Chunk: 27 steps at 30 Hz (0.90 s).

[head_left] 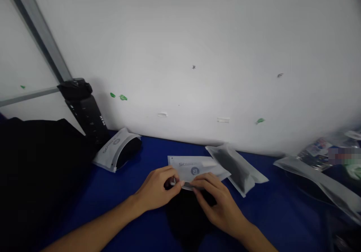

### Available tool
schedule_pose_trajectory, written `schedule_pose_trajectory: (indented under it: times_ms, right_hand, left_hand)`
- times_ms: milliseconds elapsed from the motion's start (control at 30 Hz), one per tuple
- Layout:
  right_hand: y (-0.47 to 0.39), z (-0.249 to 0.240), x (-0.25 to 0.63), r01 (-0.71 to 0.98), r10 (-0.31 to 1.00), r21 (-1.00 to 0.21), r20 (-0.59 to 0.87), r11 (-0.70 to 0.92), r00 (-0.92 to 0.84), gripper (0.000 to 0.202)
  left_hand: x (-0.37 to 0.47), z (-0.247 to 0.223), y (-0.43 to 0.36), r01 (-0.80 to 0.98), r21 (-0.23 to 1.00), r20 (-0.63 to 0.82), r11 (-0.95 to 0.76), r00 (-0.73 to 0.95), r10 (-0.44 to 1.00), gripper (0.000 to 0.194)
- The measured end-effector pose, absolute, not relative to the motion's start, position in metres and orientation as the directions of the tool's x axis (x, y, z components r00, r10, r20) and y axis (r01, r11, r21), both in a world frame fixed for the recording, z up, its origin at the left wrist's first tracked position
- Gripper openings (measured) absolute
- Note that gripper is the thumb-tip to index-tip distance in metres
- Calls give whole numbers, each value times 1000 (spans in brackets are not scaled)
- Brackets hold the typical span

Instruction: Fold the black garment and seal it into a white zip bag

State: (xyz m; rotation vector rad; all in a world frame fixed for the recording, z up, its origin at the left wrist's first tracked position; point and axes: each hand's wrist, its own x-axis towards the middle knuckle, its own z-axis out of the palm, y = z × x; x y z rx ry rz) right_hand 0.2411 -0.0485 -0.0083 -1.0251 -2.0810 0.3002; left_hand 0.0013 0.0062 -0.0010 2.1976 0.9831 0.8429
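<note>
In front of me a frosted white zip pouch (207, 166) with printed lettering and a round logo lies flat, its open edge toward me. My left hand (158, 188) pinches the near left corner of that edge between thumb and fingers. Farther along the same edge, my right hand (218, 201) holds the pouch's lip with its fingertips. A soft black item, perhaps folded fabric (184, 218), lies below the opening, partly under my right hand. Whether part of it is inside the pouch I cannot tell.
Left of the hands stands a pouch with something black inside (117, 150), by a black bottle (87, 116). A large black item (36, 176) fills the left side. More pouches (234, 165) lie to the right, near plastic packets (318, 150). A white wall (180, 49) backs the blue table (135, 222).
</note>
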Motion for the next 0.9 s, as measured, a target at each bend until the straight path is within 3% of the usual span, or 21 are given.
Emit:
schedule_pose_trajectory:
  times_ms: [900]
  right_hand:
    - [-49, -5, 240, 542, 753, -529, 527, 653, -393, 32]
  left_hand:
    - [1, -2, 7, 427, 699, 303, -574, 550, 778, 18]
